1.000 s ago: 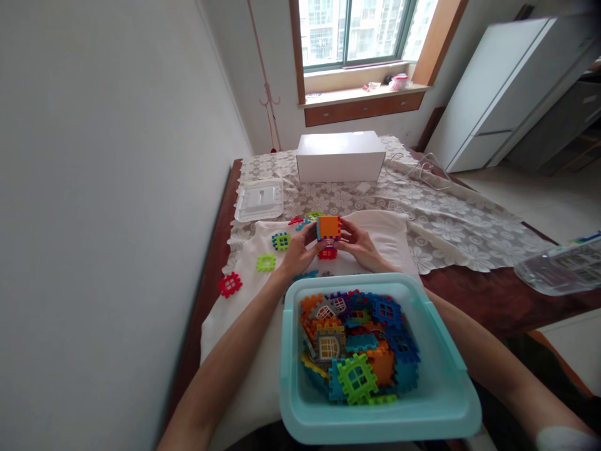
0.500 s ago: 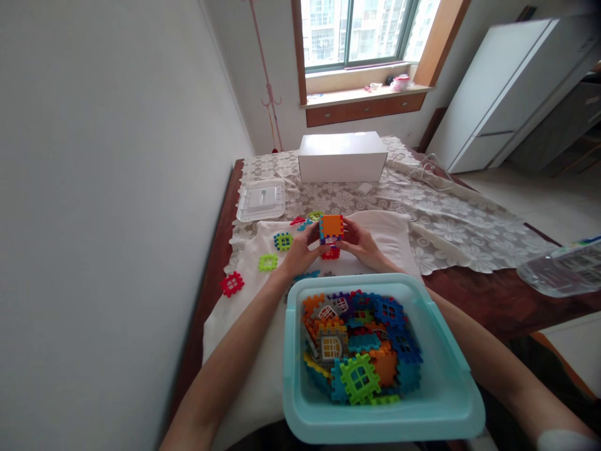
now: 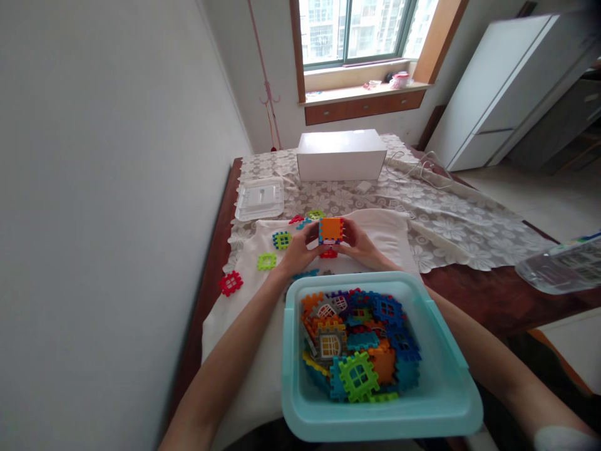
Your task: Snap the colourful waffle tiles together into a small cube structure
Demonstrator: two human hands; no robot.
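Both of my hands hold a small cube built of interlocking plastic tiles [image 3: 330,230], orange on top, just above a white cloth [image 3: 385,235]. My left hand [image 3: 300,249] grips its left side, my right hand [image 3: 359,244] its right side. A red tile [image 3: 328,253] lies right under the cube. In front of me stands a light blue bin [image 3: 446,401] filled with several colourful tiles [image 3: 357,351].
Loose tiles lie on the cloth to the left: a blue-green one [image 3: 281,239], a green one [image 3: 266,261], a red one [image 3: 230,283]. A clear lid [image 3: 260,198] and a white box [image 3: 341,155] sit farther back. A clear container [image 3: 558,269] is at the right edge.
The cube has turned slightly in my hands and stays in about the same place. Nothing else has moved.
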